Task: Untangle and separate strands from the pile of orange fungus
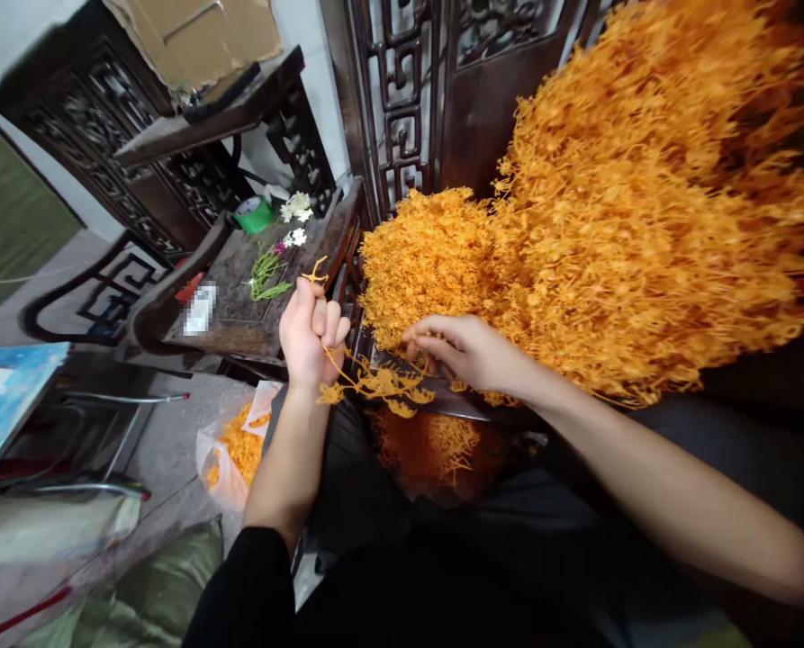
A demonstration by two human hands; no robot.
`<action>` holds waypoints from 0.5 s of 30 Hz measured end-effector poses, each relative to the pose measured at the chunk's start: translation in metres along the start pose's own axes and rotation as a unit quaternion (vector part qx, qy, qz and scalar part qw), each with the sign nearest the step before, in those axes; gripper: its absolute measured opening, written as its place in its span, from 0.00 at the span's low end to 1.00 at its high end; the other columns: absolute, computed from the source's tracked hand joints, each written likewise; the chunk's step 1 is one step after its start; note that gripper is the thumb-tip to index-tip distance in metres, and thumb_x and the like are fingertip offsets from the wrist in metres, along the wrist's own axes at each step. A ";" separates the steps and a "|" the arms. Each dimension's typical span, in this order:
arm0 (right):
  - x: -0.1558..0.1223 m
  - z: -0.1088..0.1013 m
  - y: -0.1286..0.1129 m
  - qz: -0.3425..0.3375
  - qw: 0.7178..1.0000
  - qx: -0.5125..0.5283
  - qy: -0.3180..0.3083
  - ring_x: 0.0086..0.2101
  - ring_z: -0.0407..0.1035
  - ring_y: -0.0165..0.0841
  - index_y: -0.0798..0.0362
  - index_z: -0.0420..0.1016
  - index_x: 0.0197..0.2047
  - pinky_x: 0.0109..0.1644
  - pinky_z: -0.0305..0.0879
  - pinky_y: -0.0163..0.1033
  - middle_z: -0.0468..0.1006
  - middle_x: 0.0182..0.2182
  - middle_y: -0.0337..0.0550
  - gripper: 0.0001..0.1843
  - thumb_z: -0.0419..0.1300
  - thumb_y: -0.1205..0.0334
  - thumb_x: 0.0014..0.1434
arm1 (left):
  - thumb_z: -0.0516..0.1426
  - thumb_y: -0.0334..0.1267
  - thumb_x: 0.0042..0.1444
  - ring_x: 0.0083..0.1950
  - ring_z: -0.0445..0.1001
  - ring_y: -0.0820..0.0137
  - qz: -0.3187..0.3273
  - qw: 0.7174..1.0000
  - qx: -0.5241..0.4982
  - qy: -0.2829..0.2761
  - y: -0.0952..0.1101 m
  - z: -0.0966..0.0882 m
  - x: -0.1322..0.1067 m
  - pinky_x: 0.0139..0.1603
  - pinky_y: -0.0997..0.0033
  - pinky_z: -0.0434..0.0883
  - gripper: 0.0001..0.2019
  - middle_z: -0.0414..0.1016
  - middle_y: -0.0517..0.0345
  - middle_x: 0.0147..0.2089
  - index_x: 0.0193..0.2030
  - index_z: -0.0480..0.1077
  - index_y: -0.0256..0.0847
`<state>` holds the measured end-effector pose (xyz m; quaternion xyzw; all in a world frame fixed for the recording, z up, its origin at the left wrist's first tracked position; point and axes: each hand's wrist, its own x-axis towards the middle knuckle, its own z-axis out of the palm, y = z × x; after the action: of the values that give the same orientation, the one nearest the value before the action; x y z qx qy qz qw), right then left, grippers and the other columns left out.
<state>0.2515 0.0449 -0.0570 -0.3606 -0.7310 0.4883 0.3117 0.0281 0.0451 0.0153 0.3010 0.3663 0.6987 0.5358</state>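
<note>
Far side: dark carved wood panel is standing at the back, and brown cardboard is leaning at the far left.
Wooden seat: it is holding green tape, white flowers and green stems, left of the hands.
Left floor: a thin plastic bag is sitting there with orange bits inside. A blue board is poking in at the left edge.
Orange pile: it is filling the far right like a big fluffy bush, and it is hiding the wood behind.
Orange sprig: it is hanging from the left hand into the space between the hands, looking thin, curly and bright, with little flower shapes.
Left hand: it is curling tight and gripping the sprig, with an orange tip poking out on top.
Right hand: it is bending its fingers halfway beside the pile; I cannot tell if it is holding anything.
</note>
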 end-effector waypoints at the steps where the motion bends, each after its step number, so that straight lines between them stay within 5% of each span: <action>1: 0.000 0.000 -0.003 -0.015 1.000 0.007 0.019 0.23 0.66 0.29 0.51 0.81 0.49 0.29 0.59 0.37 0.80 0.30 0.39 0.20 0.55 0.46 0.71 | 0.60 0.48 0.70 0.14 0.45 0.82 -0.002 1.000 -0.005 0.001 -0.002 0.001 -0.002 0.14 0.78 0.46 0.18 0.48 0.73 0.15 0.32 0.68 0.39; 4: -0.002 0.000 -0.016 -0.040 0.998 0.022 0.034 0.27 0.68 0.31 0.50 0.85 0.43 0.32 0.61 0.38 0.78 0.28 0.40 0.22 0.57 0.42 0.70 | 0.61 0.48 0.69 0.14 0.45 0.82 0.011 1.000 -0.025 0.012 -0.008 0.000 -0.003 0.14 0.78 0.46 0.17 0.49 0.73 0.16 0.32 0.68 0.40; 9: -0.010 0.004 -0.034 -0.054 0.997 0.034 -0.054 0.27 0.69 0.30 0.51 0.88 0.38 0.30 0.60 0.38 0.79 0.27 0.41 0.17 0.70 0.45 0.60 | 0.62 0.49 0.67 0.15 0.47 0.82 0.045 0.996 -0.029 0.068 -0.012 -0.007 0.005 0.15 0.77 0.46 0.17 0.50 0.73 0.17 0.33 0.68 0.41; 12: -0.016 0.008 -0.040 -0.060 0.987 0.058 -0.136 0.27 0.69 0.30 0.51 0.87 0.34 0.29 0.58 0.38 0.78 0.27 0.39 0.15 0.75 0.47 0.54 | 0.63 0.52 0.65 0.15 0.51 0.81 0.068 0.992 0.046 0.101 -0.019 -0.011 0.008 0.16 0.77 0.48 0.17 0.54 0.73 0.17 0.34 0.69 0.41; 15: -0.021 0.009 -0.047 -0.090 0.974 0.083 -0.189 0.27 0.68 0.30 0.52 0.82 0.28 0.29 0.56 0.38 0.75 0.25 0.38 0.18 0.75 0.45 0.55 | 0.65 0.53 0.62 0.16 0.59 0.80 0.089 0.974 0.198 0.062 -0.029 -0.015 0.007 0.17 0.77 0.51 0.17 0.66 0.69 0.20 0.35 0.72 0.41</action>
<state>0.2449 0.0110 -0.0182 -0.1677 -0.7631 0.5765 0.2390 0.0295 0.0541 -0.0169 0.3890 0.5015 0.6744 0.3773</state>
